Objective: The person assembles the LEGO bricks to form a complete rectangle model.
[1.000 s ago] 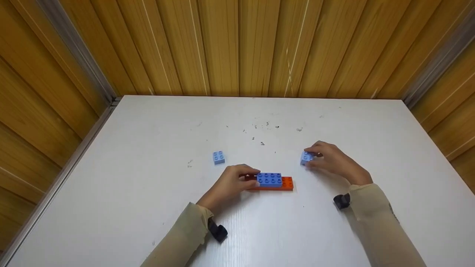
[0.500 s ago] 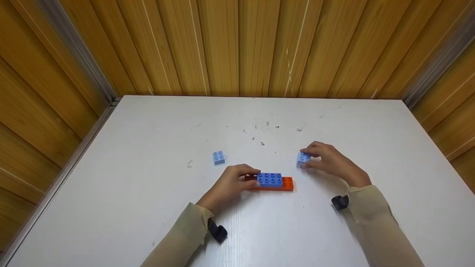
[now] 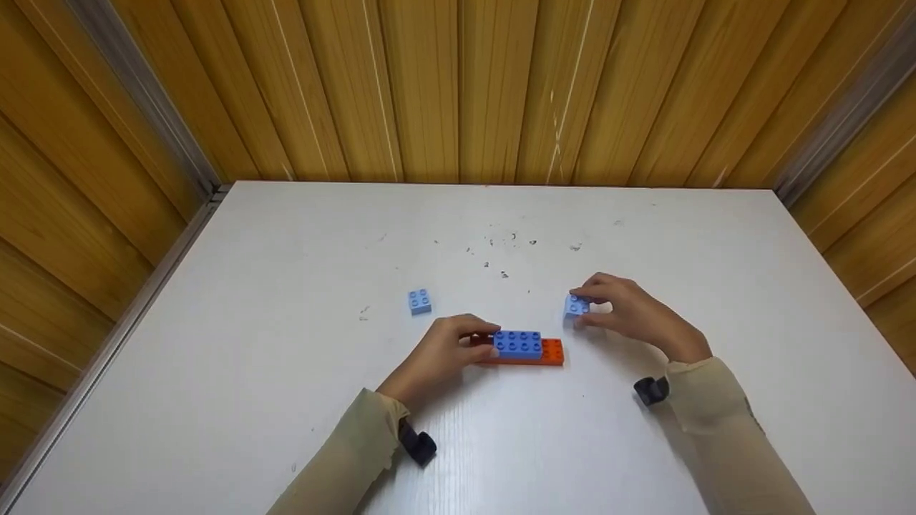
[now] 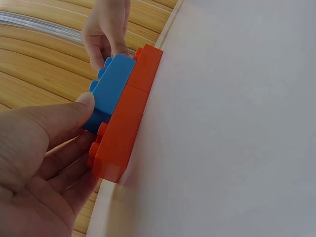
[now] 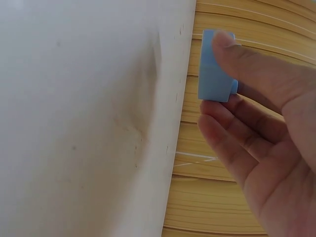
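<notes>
My left hand (image 3: 442, 354) pinches the left end of a blue eight-stud brick (image 3: 518, 344) between thumb and fingers. That brick sits on a red-orange row (image 3: 553, 351), where a seam in the left wrist view suggests two red-orange bricks (image 4: 119, 128) end to end. Bare red-orange studs show at both ends of the row. To the right, my right hand (image 3: 640, 312) pinches a light blue four-stud brick (image 3: 575, 307). In the right wrist view this light blue brick (image 5: 213, 74) is held off the table, its studs turned toward the palm and mostly hidden.
A second light blue four-stud brick (image 3: 420, 302) stands on the white table (image 3: 286, 286), up and left of the left hand. Dark scuff marks dot the tabletop further back. Wood-look panels (image 3: 429, 93) rise behind the table and at both sides.
The right hand has moved a little to the left with the light blue brick in its fingers. The left hand keeps its grip on the blue brick and has not visibly moved.
</notes>
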A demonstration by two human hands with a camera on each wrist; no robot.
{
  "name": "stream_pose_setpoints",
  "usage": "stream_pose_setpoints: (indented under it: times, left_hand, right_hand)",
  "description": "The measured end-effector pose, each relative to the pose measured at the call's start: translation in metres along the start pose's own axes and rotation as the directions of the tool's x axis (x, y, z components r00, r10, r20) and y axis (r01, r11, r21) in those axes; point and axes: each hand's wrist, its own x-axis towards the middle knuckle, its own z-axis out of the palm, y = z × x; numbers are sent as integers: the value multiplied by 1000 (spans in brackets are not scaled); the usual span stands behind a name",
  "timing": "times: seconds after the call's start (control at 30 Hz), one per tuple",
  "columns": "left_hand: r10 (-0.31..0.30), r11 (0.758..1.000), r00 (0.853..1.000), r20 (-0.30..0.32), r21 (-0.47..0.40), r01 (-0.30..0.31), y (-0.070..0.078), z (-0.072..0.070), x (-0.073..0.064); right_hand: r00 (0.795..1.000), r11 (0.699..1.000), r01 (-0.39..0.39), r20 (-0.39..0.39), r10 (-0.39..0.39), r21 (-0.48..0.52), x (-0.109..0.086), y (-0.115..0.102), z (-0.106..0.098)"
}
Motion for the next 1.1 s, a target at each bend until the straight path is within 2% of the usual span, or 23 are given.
stream_pose_setpoints:
  times: [0.5, 0.73, 1.1]
  left_hand:
    - [-30, 999, 1000, 6, -15, 30, 2, 0, 0]
    - [-12, 1000, 1000, -8, 7, 12, 1, 1, 1]
    - [-14, 1000, 1000, -7, 15, 14, 2, 0, 1]
  right_hand:
    - [997, 998, 67, 24, -67, 4, -1, -13, 1]
    - [988, 988, 155, 16, -155, -19, -2, -17, 2]
    - [977, 978, 209, 34, -209, -21, -4, -23, 3]
